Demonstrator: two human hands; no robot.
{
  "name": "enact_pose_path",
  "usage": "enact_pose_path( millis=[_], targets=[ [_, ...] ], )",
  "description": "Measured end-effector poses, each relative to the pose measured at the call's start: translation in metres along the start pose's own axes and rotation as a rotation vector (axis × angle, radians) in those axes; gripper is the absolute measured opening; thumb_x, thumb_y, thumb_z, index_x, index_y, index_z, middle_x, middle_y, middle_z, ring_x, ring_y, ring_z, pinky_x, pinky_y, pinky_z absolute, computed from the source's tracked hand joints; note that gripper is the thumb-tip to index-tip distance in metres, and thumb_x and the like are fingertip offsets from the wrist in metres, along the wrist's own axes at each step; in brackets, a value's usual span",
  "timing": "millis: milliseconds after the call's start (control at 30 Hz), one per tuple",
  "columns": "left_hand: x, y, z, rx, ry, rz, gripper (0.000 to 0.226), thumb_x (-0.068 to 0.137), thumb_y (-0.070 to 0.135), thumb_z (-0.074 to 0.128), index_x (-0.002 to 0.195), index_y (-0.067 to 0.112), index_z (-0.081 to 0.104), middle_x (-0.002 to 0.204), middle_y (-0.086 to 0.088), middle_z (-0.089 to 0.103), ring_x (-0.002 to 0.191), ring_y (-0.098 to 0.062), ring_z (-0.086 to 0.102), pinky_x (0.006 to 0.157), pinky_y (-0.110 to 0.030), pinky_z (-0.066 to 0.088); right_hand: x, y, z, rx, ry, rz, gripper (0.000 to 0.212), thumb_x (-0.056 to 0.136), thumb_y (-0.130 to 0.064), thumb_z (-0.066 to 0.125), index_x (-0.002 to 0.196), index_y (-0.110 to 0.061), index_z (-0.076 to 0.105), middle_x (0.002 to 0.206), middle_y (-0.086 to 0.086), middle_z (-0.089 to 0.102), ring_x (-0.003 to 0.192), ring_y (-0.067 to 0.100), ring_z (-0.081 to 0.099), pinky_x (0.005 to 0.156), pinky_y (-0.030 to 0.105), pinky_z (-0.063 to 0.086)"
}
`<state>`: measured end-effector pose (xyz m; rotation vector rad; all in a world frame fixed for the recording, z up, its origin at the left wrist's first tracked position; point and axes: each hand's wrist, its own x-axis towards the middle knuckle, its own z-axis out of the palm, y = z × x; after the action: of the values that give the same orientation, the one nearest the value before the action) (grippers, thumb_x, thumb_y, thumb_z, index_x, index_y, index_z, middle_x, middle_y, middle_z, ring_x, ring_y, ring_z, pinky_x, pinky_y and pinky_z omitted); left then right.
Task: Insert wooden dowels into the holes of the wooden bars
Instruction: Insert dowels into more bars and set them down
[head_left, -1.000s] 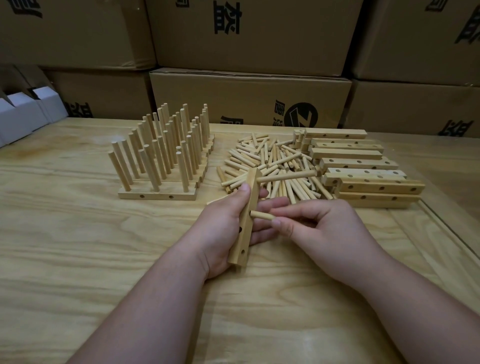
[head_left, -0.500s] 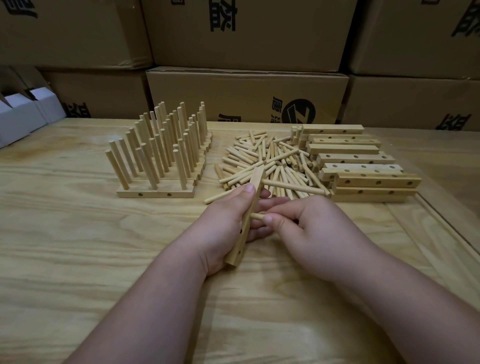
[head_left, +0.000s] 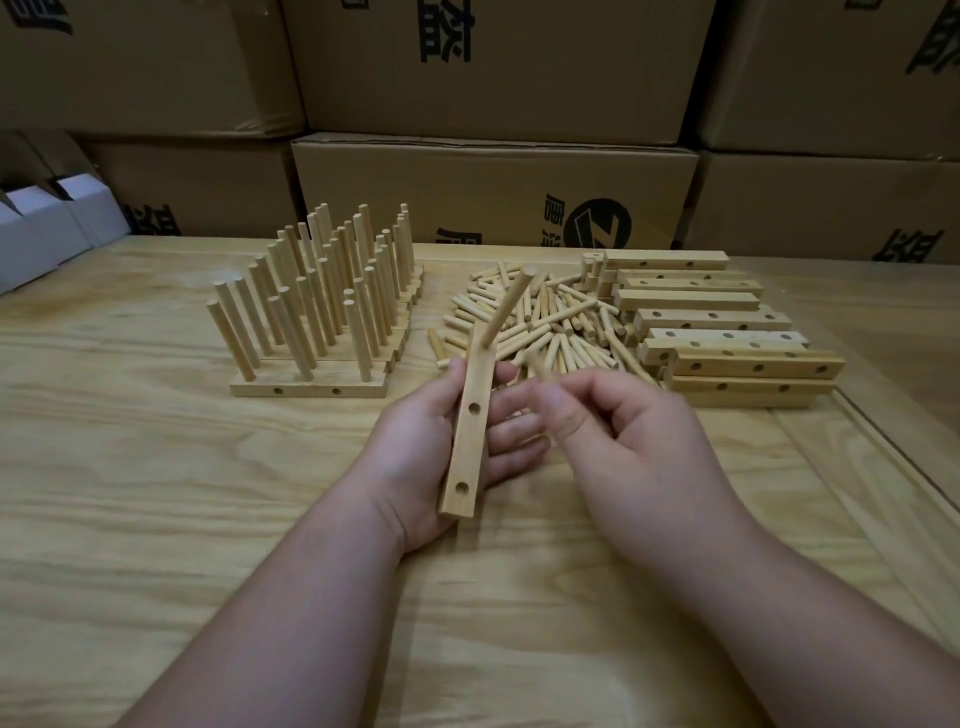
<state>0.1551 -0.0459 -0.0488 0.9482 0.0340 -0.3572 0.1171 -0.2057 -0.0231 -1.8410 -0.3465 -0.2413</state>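
One dowel (head_left: 506, 306) seated, two holes (head_left: 474, 407) empty.

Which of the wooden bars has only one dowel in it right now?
The bar gripped upright in the left hand: one dowel stands in its top hole, and two holes below are empty.

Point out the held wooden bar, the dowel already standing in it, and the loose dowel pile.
Held wooden bar (head_left: 469, 431): head view, middle of its drilled face.
Inserted dowel (head_left: 511, 300): head view, mid-shaft.
Loose dowel pile (head_left: 540, 325): head view, centre of heap.
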Motion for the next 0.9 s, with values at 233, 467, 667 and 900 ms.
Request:
enact_pose_path(
  millis=[233, 467, 667, 900],
  targets=[
    [-0.001, -0.001, 0.000, 0.021, -0.033, 0.008, 0.045, 0.107, 0.044, 0.033, 0.114, 0.009, 0.061, 0.104, -0.015, 0.077, 0.085, -0.027, 0.076, 0.066, -0.037, 0.061, 0.003, 0.003, -0.001, 0.214, -0.018, 0.110, 0.005, 0.085, -0.002, 0.074, 0.088, -0.007, 0.074, 0.087, 0.000, 0.078, 0.067, 0.008, 0.073, 0.055, 0.015, 0.052],
    [-0.002, -0.001, 0.002, 0.058, -0.051, 0.011, 0.044, 0.106, 0.044, 0.035, 0.115, 0.009, 0.060, 0.115, -0.015, 0.075, 0.100, -0.029, 0.075, 0.072, -0.036, 0.062, 0.006, 0.014, -0.003, -0.063, -0.174, 0.058, 0.011, 0.092, -0.012, 0.069, 0.090, -0.017, 0.078, 0.101, -0.015, 0.074, 0.090, 0.004, 0.072, 0.086, 0.027, 0.058],
    [-0.003, 0.000, 0.004, 0.054, -0.068, 0.001, 0.044, 0.108, 0.044, 0.029, 0.120, 0.010, 0.054, 0.120, -0.016, 0.073, 0.107, -0.029, 0.073, 0.079, -0.038, 0.063, 0.005, 0.016, -0.009, -0.230, -0.178, -0.010, 0.022, 0.097, -0.022, 0.061, 0.091, -0.031, 0.080, 0.095, -0.030, 0.072, 0.091, -0.010, 0.067, 0.076, 0.007, 0.049],
    [-0.001, -0.002, 0.002, 0.092, -0.046, 0.004, 0.046, 0.108, 0.045, 0.028, 0.124, 0.010, 0.052, 0.117, -0.013, 0.075, 0.099, -0.026, 0.075, 0.077, -0.035, 0.063, 0.006, 0.012, -0.013, -0.507, -0.220, -0.025, 0.020, 0.095, -0.040, 0.057, 0.101, -0.043, 0.075, 0.089, -0.023, 0.073, 0.084, 0.000, 0.068, 0.076, 0.034, 0.057]
  ],
)
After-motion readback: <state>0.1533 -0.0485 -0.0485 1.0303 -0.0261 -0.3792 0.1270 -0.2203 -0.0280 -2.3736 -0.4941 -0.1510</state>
